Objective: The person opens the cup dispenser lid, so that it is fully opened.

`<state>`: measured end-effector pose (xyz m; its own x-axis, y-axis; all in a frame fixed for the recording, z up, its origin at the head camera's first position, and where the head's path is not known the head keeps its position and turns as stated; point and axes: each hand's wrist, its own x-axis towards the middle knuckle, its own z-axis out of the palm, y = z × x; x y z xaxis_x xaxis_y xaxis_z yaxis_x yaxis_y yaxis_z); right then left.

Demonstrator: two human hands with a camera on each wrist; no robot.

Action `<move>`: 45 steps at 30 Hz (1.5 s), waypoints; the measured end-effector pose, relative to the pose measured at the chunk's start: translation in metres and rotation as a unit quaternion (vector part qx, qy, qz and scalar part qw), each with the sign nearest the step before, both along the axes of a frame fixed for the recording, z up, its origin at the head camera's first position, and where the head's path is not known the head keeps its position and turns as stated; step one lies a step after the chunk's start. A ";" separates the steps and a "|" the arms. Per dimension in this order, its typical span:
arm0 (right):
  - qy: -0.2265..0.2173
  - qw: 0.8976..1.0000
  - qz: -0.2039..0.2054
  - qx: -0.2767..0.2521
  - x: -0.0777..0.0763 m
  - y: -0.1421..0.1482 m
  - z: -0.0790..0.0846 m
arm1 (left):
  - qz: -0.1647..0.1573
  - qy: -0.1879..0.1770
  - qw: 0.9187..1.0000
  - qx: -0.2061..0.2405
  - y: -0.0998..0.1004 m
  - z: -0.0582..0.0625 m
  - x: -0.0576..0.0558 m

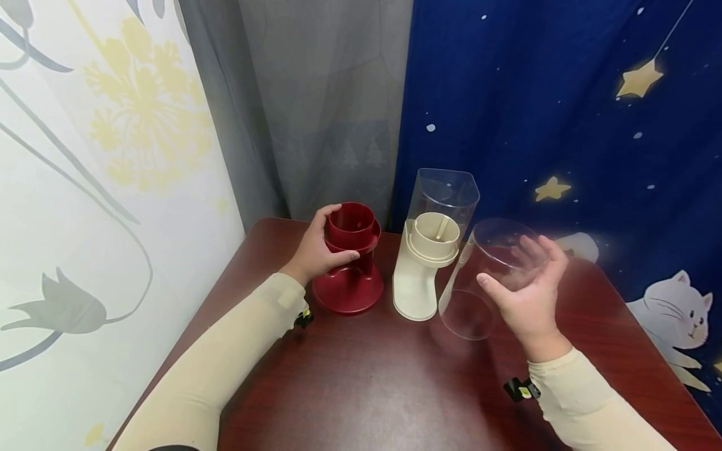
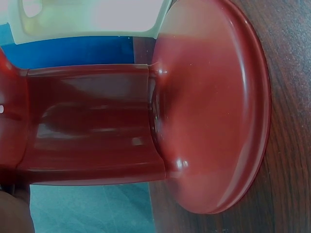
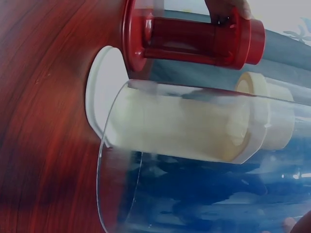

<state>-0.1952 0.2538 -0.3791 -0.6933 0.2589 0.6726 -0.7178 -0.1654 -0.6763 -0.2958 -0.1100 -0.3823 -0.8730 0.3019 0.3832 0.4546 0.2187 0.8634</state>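
Clear cylinder (image 1: pixel 470 295) is over the wood-grained counter (image 1: pixel 361 388), just right of the upright cream stand (image 1: pixel 413 291). The red stand (image 1: pixel 348 292) is upright left of the cream one, with a gap between. The right hand (image 1: pixel 529 302) has its grip curled round the cylinder; the left hand (image 1: pixel 314 252) has its grip on the red stand's upper part.

the left hand (image 1: pixel 314 252) grips a red stand (image 1: pixel 364 264), the right hand (image 1: pixel 533 307) a clear cylinder (image 1: pixel 469 297).
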 end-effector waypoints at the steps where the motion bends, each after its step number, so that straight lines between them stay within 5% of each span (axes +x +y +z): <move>1: -0.003 1.000 -0.005 -0.001 -0.001 0.000 -0.001 | 0.000 0.000 1.000 0.001 0.000 0.000 0.000; 9: -0.028 0.998 -0.059 -0.006 -0.009 0.005 -0.007 | 0.006 0.009 1.000 0.001 -0.002 -0.031 -0.028; 12: -0.037 0.996 -0.085 0.005 -0.012 0.006 -0.009 | 0.010 0.016 1.000 -0.004 -0.003 -0.035 -0.031; 17: -0.060 0.989 -0.132 0.025 -0.017 0.009 -0.013 | 0.010 0.015 1.000 -0.005 -0.004 -0.035 -0.033; 24: -0.110 0.963 -0.226 0.098 -0.024 0.015 -0.021 | 0.008 0.006 1.000 0.000 -0.003 -0.032 -0.030; 30: -0.130 0.948 -0.261 0.126 -0.029 0.020 -0.029 | -0.001 -0.003 1.000 0.002 -0.001 -0.014 -0.014; 36: -0.140 0.946 -0.262 0.132 -0.037 0.024 -0.040 | -0.004 0.000 1.000 0.006 -0.001 -0.006 -0.006; 45: -0.166 0.943 -0.262 0.121 -0.046 0.026 -0.050 | -0.005 0.000 1.000 0.009 0.000 -0.012 -0.013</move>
